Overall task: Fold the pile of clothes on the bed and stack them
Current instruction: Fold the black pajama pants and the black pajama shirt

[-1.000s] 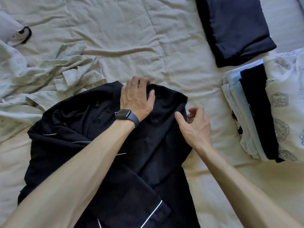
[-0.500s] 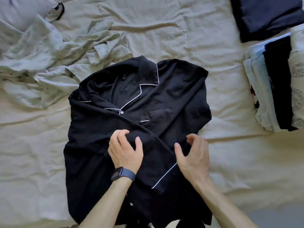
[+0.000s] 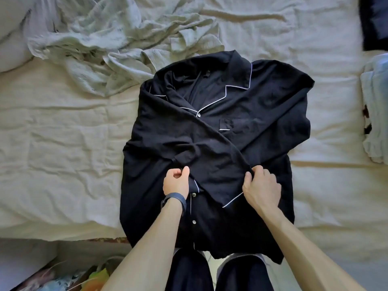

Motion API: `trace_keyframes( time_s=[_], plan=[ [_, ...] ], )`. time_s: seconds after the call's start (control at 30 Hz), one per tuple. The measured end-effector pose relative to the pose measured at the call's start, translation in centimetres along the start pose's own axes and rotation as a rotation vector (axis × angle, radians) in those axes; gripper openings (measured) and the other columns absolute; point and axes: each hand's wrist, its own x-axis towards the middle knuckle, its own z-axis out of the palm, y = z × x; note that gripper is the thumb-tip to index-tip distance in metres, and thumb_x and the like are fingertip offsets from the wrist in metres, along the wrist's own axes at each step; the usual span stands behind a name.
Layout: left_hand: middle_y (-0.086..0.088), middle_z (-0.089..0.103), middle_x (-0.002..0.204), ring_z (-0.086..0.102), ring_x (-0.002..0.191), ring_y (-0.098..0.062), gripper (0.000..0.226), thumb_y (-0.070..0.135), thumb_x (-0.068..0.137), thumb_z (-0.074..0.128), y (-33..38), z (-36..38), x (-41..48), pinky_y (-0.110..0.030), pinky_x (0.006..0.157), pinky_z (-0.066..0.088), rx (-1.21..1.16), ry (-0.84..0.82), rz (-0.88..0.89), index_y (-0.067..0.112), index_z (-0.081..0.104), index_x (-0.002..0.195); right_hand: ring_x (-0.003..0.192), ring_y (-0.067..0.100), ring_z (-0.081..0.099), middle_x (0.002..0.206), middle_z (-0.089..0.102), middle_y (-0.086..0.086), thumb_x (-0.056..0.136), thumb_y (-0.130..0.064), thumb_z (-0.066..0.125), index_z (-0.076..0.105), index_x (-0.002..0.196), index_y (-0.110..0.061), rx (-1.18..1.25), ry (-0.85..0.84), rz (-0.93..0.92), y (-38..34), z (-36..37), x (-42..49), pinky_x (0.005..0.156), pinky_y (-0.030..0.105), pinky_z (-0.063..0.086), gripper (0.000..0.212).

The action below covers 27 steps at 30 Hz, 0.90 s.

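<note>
Black shirt [image 3: 262, 106], hem past the bed [image 3: 63, 143] (stack [image 3: 375, 114] half off-frame)

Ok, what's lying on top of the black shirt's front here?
Its own sleeve, folded diagonally across the black shirt; the left hand and right hand pinch its edges. It hides the middle of the button row; the chest pocket shows.
</note>
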Motion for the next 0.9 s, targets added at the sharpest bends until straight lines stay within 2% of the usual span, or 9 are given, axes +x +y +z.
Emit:
trace_keyframes(
  time_s=[0.1, 0.2, 0.3, 0.43, 0.67, 0.73, 0.77, 0.83, 0.9],
  plan=[
    [0.012, 0.060, 0.082, 0.058, 0.078, -0.010, 0.020, 0.039, 0.093, 0.065, -0.4, -0.9, 0.6, -0.018, 0.063, 0.039, -0.113, 0.004, 0.003, 0.019, 0.062, 0.096, 0.108, 0.035, 0.053, 0.119, 0.061, 0.010, 0.105, -0.034, 0.041, 0.055, 0.118, -0.013, -0.003, -0.007, 0.020, 0.1, 0.0, 0.0, 0.087, 0.047, 0.041, 0.028],
    [0.006, 0.058, 0.081, 0.058, 0.077, -0.019, 0.020, 0.036, 0.096, 0.060, -2.2, -1.9, 0.2, -0.030, 0.072, 0.048, -0.146, 0.043, -0.033, 0.016, 0.058, 0.097, 0.109, 0.037, 0.054, 0.119, 0.062, 0.012, 0.106, -0.031, 0.040, 0.054, 0.118, -0.010, 0.015, 0.014, 0.059, -0.3, -0.1, 0.1, 0.088, 0.049, 0.041, 0.028],
    [0.003, 0.054, 0.077, 0.053, 0.070, -0.019, 0.018, 0.033, 0.101, 0.053, -4.7, -3.5, -0.8, -0.032, 0.063, 0.040, -0.124, 0.167, -0.080, 0.016, 0.049, 0.098, 0.109, 0.038, 0.054, 0.118, 0.063, 0.014, 0.105, -0.029, 0.040, 0.054, 0.117, -0.010, 0.001, 0.022, 0.071, -0.5, -0.4, -0.2, 0.086, 0.048, 0.040, 0.027],
    [0.001, 0.055, 0.079, 0.050, 0.068, -0.015, 0.019, 0.032, 0.103, 0.051, -8.3, -6.2, -1.2, -0.035, 0.074, 0.037, -0.065, 0.211, -0.176, 0.014, 0.048, 0.104, 0.111, 0.039, 0.054, 0.121, 0.062, 0.015, 0.105, -0.029, 0.040, 0.054, 0.120, -0.009, -0.031, 0.000, 0.074, -0.5, -0.6, -0.3, 0.088, 0.049, 0.040, 0.028],
    [-0.010, 0.058, 0.094, 0.047, 0.067, -0.020, 0.017, 0.028, 0.103, 0.049, -8.1, -7.5, 0.6, -0.038, 0.073, 0.037, 0.125, 0.184, -0.214, 0.013, 0.046, 0.108, 0.113, 0.040, 0.052, 0.123, 0.060, 0.016, 0.105, -0.028, 0.040, 0.052, 0.122, -0.007, -0.076, 0.002, 0.058, -0.7, -0.3, -0.3, 0.089, 0.049, 0.041, 0.030],
    [-0.011, 0.053, 0.099, 0.050, 0.072, -0.027, 0.015, 0.022, 0.104, 0.047, -7.5, -7.6, 0.8, -0.040, 0.071, 0.037, 0.167, 0.229, -0.257, 0.010, 0.042, 0.111, 0.113, 0.040, 0.051, 0.124, 0.060, 0.016, 0.106, -0.027, 0.039, 0.052, 0.122, -0.007, -0.072, 0.007, 0.071, -0.7, -0.3, -0.4, 0.089, 0.049, 0.041, 0.029],
    [-0.012, 0.053, 0.104, 0.055, 0.081, -0.032, 0.016, 0.018, 0.103, 0.047, -7.2, -7.6, 0.8, -0.042, 0.072, 0.039, 0.173, 0.245, -0.295, 0.008, 0.039, 0.114, 0.114, 0.040, 0.051, 0.124, 0.059, 0.016, 0.106, -0.026, 0.039, 0.052, 0.122, -0.007, -0.064, 0.009, 0.082, -0.7, -0.3, -0.4, 0.088, 0.049, 0.041, 0.028],
    [-0.018, 0.054, 0.120, 0.057, 0.106, -0.040, 0.032, 0.011, 0.098, 0.052, -6.6, -7.5, 0.5, -0.048, 0.085, 0.045, 0.172, 0.256, -0.377, 0.005, 0.036, 0.124, 0.114, 0.040, 0.050, 0.125, 0.059, 0.017, 0.106, -0.025, 0.040, 0.051, 0.121, -0.007, -0.052, 0.007, 0.099, -0.7, -0.5, -0.5, 0.088, 0.049, 0.041, 0.026],
    [-0.021, 0.042, 0.140, 0.046, 0.124, -0.043, 0.056, 0.012, 0.089, 0.061, -5.9, -7.0, 0.0, -0.053, 0.098, 0.041, 0.208, 0.299, -0.384, 0.007, 0.032, 0.137, 0.114, 0.041, 0.049, 0.126, 0.057, 0.018, 0.102, -0.022, 0.045, 0.050, 0.121, -0.007, -0.054, 0.014, 0.107, -0.9, -0.8, -0.6, 0.088, 0.049, 0.040, 0.025]
  ],
)
